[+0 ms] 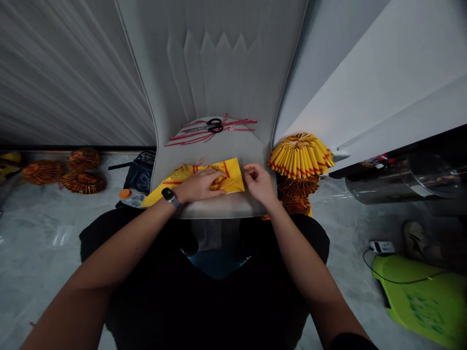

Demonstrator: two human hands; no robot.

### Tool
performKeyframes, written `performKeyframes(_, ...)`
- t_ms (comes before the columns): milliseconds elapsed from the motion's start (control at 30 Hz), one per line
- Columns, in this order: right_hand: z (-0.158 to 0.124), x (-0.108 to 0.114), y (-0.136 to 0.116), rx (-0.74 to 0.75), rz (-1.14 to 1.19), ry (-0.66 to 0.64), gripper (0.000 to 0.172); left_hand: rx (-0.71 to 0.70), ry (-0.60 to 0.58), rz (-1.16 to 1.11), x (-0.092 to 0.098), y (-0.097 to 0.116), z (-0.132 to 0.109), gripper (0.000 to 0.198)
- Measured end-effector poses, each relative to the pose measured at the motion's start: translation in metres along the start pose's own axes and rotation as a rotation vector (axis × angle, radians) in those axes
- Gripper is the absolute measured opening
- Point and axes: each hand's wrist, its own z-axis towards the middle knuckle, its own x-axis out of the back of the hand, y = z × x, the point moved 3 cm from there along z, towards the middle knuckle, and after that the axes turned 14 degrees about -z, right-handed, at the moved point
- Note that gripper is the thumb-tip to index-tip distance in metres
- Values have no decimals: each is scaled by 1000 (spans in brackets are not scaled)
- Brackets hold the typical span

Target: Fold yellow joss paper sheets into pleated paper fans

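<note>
Right hand (260, 183) beside yellow paper edge (239, 175)

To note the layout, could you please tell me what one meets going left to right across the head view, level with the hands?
Orange pleated paper rounds → denim cloth → left hand on folded yellow paper → right hand → yellow pleated paper round → clear plastic container
</note>
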Motion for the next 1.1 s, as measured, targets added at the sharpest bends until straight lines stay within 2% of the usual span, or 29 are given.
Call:
performKeyframes(100, -3, -4, -4, 50, -7, -54, 29, 27, 29, -81, 3, -6, -8, 56)
performKeyframes(200, -6, -7, -10, 105, -122, -64, 33, 69, 70, -177, 3, -14, -17, 41)
performKeyframes(300, -9, -10, -21, 211, -300, -18, 34, 127, 187, -311, 6, -19, -27, 36)
performKeyframes(400, -13, -22, -36, 329, -373, 10, 33, 147, 344, -497, 11, -17, -41, 61)
performKeyframes(533, -21, -54, -57, 485, -330, -94, 38, 247, 505, -626, 20, -5, -78, 77)
performKeyframes(633, -31, -81, -74, 627, -291, -186, 50, 386, 610, -593, 23, -1, -122, 78)
performKeyframes(700, -38, -97, -83, 705, -303, -231, 60, 433, 760, -507, 25, -2, -153, 73)
performKeyframes(767, -43, -110, -89, 748, -361, -272, 65, 423, 932, -335, 30, -1, -179, 67)
performKeyframes(833, -47, -119, -92, 763, -438, -299, 65, 397, 1016, -59, 36, 6, -192, 57)
performKeyframes(867, -49, -122, -93, 763, -473, -305, 65, 380, 1013, 88, 38, 11, -192, 51)
performKeyframes(933, -52, -126, -93, 769, -521, -309, 66, 334, 913, 317, 39, 21, -180, 41)
performKeyframes(1033, -55, -128, -92, 787, -532, -316, 69, 246, 638, 406, 28, 26, -142, 37)
performKeyframes(1100, -52, -125, -90, 797, -511, -340, 66, 271, 496, 441, 16, 19, -118, 39)
